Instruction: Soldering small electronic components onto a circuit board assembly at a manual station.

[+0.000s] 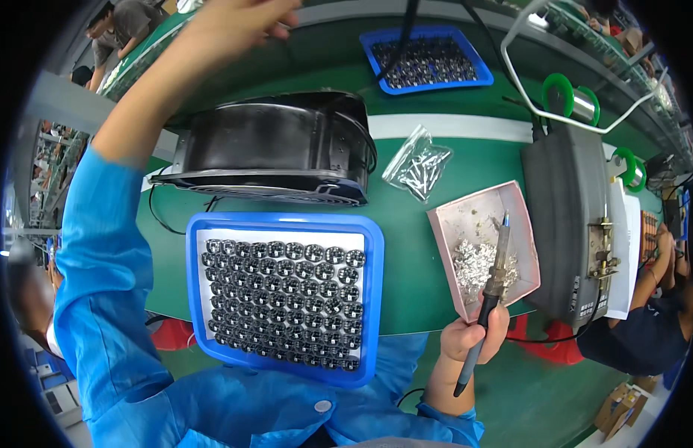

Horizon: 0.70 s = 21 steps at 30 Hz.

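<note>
My right hand (pixel 466 340) grips a soldering iron (pixel 491 295) by its dark handle, its metal tip pointing up and away over a pink box (pixel 445 257). Silvery solder scraps (pixel 472 263) lie in that box. My left arm, in a blue sleeve, stretches to the top edge beyond a black fan unit (pixel 264 142). Part of my left hand (pixel 238 22) is cut off there; its visible fingers are loosely bent and apart, with nothing seen in them. Before me, a blue tray (pixel 378 299) holds rows of small round black parts (pixel 286 287) on a white sheet.
A clear bag of small metal pins (pixel 419 166) lies beyond the box. Farther back sits another blue tray (pixel 428 88) of parts. To the right are a dark grey machine (pixel 559 224) and green solder spools (pixel 570 97). Other people sit at both sides.
</note>
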Each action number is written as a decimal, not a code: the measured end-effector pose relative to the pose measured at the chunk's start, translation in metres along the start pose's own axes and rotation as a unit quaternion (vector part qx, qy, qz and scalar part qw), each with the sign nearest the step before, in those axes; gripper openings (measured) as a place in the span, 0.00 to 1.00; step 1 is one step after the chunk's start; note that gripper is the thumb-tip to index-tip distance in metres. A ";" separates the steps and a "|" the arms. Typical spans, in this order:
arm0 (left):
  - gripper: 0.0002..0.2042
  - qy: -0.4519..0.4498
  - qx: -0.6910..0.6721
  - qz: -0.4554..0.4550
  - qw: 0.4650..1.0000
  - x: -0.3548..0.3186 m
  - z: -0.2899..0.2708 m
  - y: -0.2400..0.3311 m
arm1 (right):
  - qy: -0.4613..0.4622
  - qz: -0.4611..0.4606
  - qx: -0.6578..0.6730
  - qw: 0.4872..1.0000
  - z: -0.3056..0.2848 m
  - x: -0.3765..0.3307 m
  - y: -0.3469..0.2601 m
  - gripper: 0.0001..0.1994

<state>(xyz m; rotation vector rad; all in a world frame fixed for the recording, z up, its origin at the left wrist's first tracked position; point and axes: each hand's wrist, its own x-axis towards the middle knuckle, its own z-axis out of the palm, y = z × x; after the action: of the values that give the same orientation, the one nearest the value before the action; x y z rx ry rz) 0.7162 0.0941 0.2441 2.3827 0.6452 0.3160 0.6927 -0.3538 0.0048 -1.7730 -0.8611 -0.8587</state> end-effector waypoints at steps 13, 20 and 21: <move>0.20 0.119 0.108 -0.077 0.984 -0.338 -0.117 -0.198 | -0.005 0.130 0.019 0.991 -0.011 -0.024 -0.033 0.21; 0.44 -0.152 -0.083 -0.280 0.944 -0.504 -0.107 -0.270 | 0.110 0.249 0.019 0.962 -0.042 -0.021 -0.146 0.23; 0.38 -0.160 -0.099 -0.271 0.944 -0.519 -0.104 -0.276 | 0.087 0.145 0.088 0.982 -0.050 -0.029 -0.148 0.21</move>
<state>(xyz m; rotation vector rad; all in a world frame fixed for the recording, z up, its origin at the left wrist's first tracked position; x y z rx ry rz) 0.1337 0.0629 0.1159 1.9084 1.0185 -0.2305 0.5446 -0.3619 0.0612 -1.5927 -0.5311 -0.7117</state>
